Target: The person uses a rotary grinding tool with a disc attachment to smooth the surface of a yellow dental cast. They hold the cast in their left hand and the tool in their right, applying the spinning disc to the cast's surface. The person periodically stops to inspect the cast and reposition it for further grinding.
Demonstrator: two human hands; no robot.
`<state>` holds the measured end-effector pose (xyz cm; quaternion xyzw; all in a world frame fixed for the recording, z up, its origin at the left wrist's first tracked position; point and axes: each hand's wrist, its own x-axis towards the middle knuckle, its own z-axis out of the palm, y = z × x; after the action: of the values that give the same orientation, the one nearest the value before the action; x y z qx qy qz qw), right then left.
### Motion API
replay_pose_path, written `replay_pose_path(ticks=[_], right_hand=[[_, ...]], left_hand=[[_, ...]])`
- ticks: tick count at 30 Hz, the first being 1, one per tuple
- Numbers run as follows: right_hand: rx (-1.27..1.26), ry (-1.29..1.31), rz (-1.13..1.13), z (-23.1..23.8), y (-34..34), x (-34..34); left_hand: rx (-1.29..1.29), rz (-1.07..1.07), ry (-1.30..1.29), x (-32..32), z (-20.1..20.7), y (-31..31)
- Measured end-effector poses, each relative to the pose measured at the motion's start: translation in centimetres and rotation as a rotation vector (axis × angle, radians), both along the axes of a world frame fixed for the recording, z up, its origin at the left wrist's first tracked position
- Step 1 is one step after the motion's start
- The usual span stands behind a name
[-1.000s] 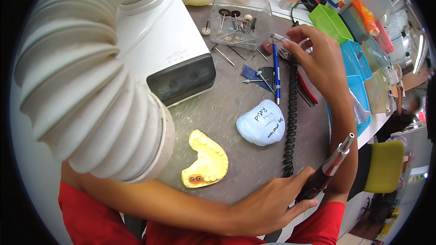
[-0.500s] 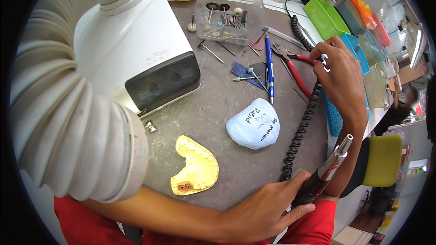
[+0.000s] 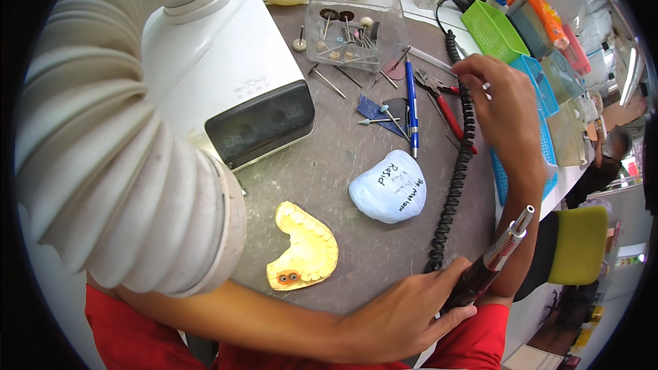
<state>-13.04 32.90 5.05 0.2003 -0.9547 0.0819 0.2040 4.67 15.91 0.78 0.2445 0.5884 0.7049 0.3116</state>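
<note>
Because the left hand (image 3: 404, 315) is clamped round the dark body of the rotary handpiece (image 3: 491, 257), its metal nose (image 3: 515, 228) stands clear of the palm and leans up toward the right edge, prob. so that the tip touches nothing. This tool is above the near right corner of the worktop (image 3: 370, 253). Over the right edge, the right hand (image 3: 504, 89) is bent, just beside the coiled cord (image 3: 449, 209); a small white thing (image 3: 487, 88) shows at it, but I cannot tell if the grip is together on this or touches the cord. The yellow dental cast (image 3: 312, 240) lies nr the near edge w/ its teeth up, poss. for easy viewing; the light-blue plaster piece (image 3: 389, 188) lies farther, w/ its handwriting up, prob. for identification. Red-handled pliers (image 3: 450, 115) and a blue pen (image 3: 412, 106) lie toward the far right corner, within reach of the right hand. Nr the far edge, a clear plastic box (image 3: 393, 34) holds rotary bits, prob. to keep them tog.; a white boxy unit (image 3: 253, 55) occupies the far left corner.
</note>
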Motion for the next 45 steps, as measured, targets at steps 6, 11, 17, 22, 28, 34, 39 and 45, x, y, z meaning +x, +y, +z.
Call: replay_pose_path(ticks=[6, 11, 17, 22, 28, 34, 39, 45], right_hand=[[0.212, -0.114, 0.047, -1.0, -0.5, -2.8], [0.258, -0.124, 0.045, -1.0, -0.7, -3.6], [0.092, -0.211, 0.016, -1.2, -0.4, -3.3], [0.035, -0.182, -0.024, 0.0, -0.6, -2.6], [-0.103, -0.007, 0.204, 4.8, -4.1, -1.9], [0.177, -0.265, 0.340, 5.3, -8.3, -5.5], [0.408, -0.353, 0.292, 4.5, -12.1, -7.4], [0.407, -0.290, 0.242, 3.1, -12.7, -8.6]], left_hand=[[0.117, 0.050, 0.048, 0.3, -1.1, 0.7], [0.084, 0.034, 0.070, 0.2, -1.2, 0.5], [0.083, 0.019, 0.033, 0.1, -0.9, 0.4], [0.096, 0.030, 0.035, 0.3, -0.9, 0.5], [0.074, 0.021, 0.028, 0.2, -0.6, 0.0], [0.120, 0.037, 0.046, 0.2, -0.9, 0.6], [0.185, 0.122, 0.067, 0.6, -1.0, 0.8], [0.211, 0.113, 0.044, 0.7, -1.1, 1.0]])
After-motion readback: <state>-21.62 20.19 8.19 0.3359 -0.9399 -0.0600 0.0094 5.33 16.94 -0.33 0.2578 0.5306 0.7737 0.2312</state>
